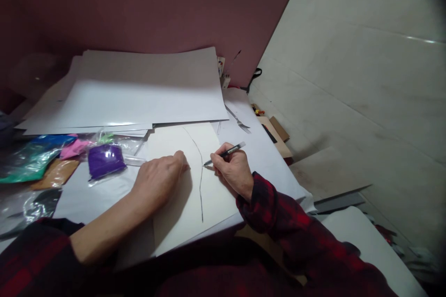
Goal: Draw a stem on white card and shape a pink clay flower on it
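Cream sheet point(181, 204) bearing a dark curved line point(201, 181); black pen point(226, 152); red-and-black plaid sleeve point(278, 213); purple packet point(104, 160); maroon wall point(139, 4).

Sheet point(188, 195) lies at near table edge, left hand point(158, 181) flat on it, right hand point(232, 171) just right, pen point(225, 152) tip on drawn line point(201, 181). Paper stack point(139, 93) behind sheet. Bags point(69, 158) left. Fork point(239, 120) behind right hand.

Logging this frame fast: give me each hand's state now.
Left hand: open, nothing held, resting palm-down on the sheet of paper.
Right hand: closed on the pen, tip at the drawn line.
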`<state>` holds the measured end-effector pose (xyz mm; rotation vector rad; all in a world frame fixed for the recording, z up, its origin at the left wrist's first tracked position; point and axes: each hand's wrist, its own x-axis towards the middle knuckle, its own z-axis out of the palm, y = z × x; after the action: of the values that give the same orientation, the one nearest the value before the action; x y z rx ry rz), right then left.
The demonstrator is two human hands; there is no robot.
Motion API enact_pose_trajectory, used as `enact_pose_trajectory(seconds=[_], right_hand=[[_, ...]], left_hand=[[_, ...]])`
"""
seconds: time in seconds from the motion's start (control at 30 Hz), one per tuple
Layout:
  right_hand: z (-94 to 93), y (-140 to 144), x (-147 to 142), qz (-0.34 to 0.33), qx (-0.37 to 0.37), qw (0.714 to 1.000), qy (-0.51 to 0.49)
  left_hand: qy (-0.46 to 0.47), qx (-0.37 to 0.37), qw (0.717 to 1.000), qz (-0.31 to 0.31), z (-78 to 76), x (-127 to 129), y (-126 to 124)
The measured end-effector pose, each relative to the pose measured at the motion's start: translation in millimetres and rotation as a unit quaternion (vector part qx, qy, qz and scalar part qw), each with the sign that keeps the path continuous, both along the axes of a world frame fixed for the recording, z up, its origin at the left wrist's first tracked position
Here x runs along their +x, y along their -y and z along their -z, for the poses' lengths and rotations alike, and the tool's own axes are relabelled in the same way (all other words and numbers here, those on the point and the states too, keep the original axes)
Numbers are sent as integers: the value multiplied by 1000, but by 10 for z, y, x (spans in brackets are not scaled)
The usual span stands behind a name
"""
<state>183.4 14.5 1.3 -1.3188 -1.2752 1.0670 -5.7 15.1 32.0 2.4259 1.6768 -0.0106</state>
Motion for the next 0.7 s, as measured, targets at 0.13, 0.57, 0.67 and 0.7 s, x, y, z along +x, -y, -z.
enact_pose_trajectory(seconds=[0.13,0.57,0.67,0.7], right_hand=[[-3,-2,-14,5,0,1000,-17],[-221,-328,28,-60,9,998,32],[-137,-340,35,-37,9,999,6],[-108,-334,38,-29,5,1000,-9]], left_hand=[[7,-1,1000,-2,9,-4,5],[-6,8,1000,3,-13,16,11],[-7,4,1000,3,-18,17,14],[-6,3,1000,2,-15,15,13]])
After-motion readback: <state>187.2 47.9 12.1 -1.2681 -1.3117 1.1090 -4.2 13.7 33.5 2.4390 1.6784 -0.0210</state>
